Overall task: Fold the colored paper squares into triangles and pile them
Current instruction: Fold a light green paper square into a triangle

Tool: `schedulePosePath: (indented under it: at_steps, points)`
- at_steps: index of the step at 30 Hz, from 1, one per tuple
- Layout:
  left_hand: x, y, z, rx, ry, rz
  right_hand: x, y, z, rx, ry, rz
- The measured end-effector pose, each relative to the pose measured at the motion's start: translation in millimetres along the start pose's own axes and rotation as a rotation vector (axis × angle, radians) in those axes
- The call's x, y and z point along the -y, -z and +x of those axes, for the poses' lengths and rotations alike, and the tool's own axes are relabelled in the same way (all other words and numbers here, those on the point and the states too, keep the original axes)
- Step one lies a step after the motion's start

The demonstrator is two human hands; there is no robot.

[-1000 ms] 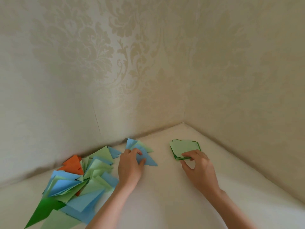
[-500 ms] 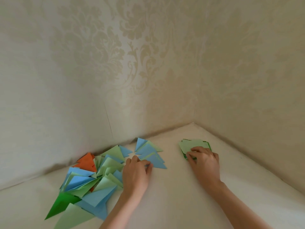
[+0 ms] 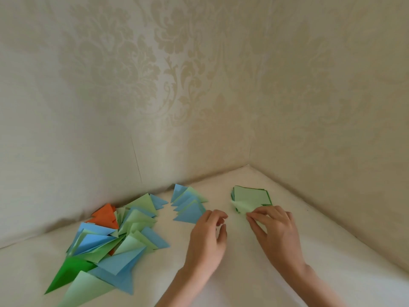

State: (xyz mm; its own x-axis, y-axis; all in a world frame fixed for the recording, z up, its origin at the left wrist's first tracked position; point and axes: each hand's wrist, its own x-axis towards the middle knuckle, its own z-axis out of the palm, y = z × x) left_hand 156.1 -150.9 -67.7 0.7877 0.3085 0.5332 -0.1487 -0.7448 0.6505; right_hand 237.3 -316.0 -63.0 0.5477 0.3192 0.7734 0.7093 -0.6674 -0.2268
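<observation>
We cannot tell how many sheets lie under the top one in the stack of light green paper squares (image 3: 251,196); our right hand (image 3: 276,233) covers its near corner. The pale green folded paper triangle (image 3: 85,289) is cut off by the bottom edge.

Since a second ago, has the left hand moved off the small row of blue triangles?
Yes. The left hand has left the small row of triangles and come right, toward the stack of green squares.
</observation>
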Motion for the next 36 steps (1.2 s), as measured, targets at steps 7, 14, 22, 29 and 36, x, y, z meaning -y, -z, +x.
schedulePosePath:
  at_steps: [7,14,22,29,36]
  points:
    - [6.9,-13.4,-18.7,0.132,-0.083,-0.046,-1.1,-0.9,-39.0,0.202,0.034,0.048]
    - [13.5,-18.7,-18.3,0.179,-0.089,-0.011,2.1,0.1,-38.5,0.298,-0.098,0.149]
    - [9.7,-27.7,-4.8,0.167,0.028,0.084,-0.6,-0.9,-32.3,0.367,-0.253,0.321]
    - [2.2,-35.0,-4.4,0.156,0.137,0.172,0.8,0.4,-30.6,0.364,-0.381,0.387]
    - [4.5,-33.5,-3.4,0.150,0.152,0.116,2.5,0.7,-24.6,0.426,-0.462,0.417]
